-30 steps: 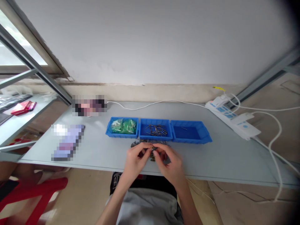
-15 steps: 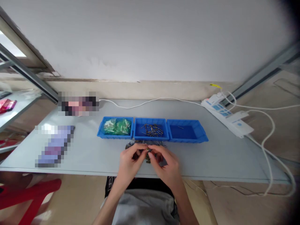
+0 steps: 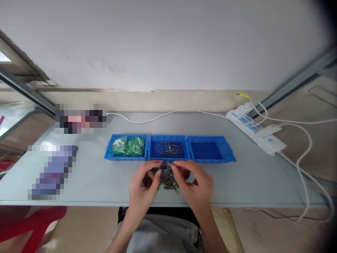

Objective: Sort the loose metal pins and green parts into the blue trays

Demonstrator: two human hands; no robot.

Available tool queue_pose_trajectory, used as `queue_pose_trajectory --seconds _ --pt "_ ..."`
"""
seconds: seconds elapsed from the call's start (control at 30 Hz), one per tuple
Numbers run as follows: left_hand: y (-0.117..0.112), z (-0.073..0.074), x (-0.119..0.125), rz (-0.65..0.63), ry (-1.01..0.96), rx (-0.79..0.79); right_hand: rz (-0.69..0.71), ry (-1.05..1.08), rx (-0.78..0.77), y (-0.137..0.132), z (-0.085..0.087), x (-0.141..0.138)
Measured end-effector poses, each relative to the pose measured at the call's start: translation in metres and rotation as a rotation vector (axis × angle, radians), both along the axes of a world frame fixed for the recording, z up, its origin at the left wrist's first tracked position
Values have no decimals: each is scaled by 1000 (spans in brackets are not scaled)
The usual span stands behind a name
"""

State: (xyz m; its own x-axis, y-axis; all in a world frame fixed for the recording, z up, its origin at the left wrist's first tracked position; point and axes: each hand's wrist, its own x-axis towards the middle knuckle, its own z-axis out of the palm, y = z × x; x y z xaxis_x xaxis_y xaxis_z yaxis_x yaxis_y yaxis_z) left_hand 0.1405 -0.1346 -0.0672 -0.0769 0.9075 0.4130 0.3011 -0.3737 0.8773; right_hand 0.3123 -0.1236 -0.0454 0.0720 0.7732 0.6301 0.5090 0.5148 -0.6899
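My left hand [image 3: 144,181] is over the left side of a pile of thin metal pins [image 3: 167,177], thumb and forefinger closed in a pinch. What sits between those fingertips is too small to make out. My right hand [image 3: 196,181] pinches likewise at the pile's right side, its fingertips apart from the left ones. The pins are silver and brass-coloured, partly hidden by both hands. Behind the hands, the middle blue bin [image 3: 168,137] holds several loose pins [image 3: 172,149]. A single thin piece [image 3: 202,144] lies in the right blue bin [image 3: 210,154].
The left blue bin [image 3: 107,154] contains green-tinted bags [image 3: 129,146] of small pale parts. A white power strip [image 3: 255,130] with cables lies at the right. Two blurred-out objects rest on the left of the grey table [image 3: 92,175]. A red stool [image 3: 34,228] stands below.
My hands, joined at the fingertips before, have moved apart to either side, uncovering more of the pin pile. The view has shifted slightly.
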Motion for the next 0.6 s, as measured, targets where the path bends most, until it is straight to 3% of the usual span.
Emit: queue_pose_trajectory --seconds 0.1,0.2,0.37,0.6 --pt "-3 0 0 103 -76 -31 -142 -114 46 17 18 6" --pt "-6 -2 -1 159 -124 -32 -135 -178 18 14 21 13" --pt "-6 -3 -2 158 -121 -53 151 -308 -111 -26 -3 22" --pt "-8 -3 -1 168 -117 -74 149 -413 -223 -52 -27 35"
